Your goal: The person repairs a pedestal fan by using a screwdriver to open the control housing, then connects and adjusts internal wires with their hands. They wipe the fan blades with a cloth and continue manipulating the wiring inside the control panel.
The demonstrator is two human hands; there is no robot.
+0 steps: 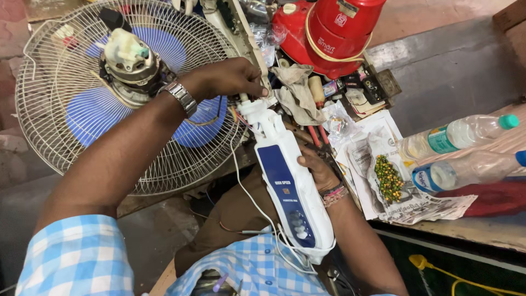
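Note:
A white and blue fan column housing (290,186) with several buttons lies slanted across my lap. My right hand (318,172) grips it from beneath on its right side. My left hand (230,77), with a metal wristwatch (181,97) on the wrist, pinches the housing's white top end (257,109), where coloured wires come out. A white cable (246,192) runs down along the housing. Behind my left arm lies a fan with a wire guard (60,131), blue blades and a bare motor (129,60).
A cluttered bench to the right holds a red appliance (334,33), a dirty rag (296,90), screwdrivers (318,131), newspaper with yellow-green grains (388,178) and two plastic bottles (460,134). A yellow cord (438,271) lies on the floor at the lower right.

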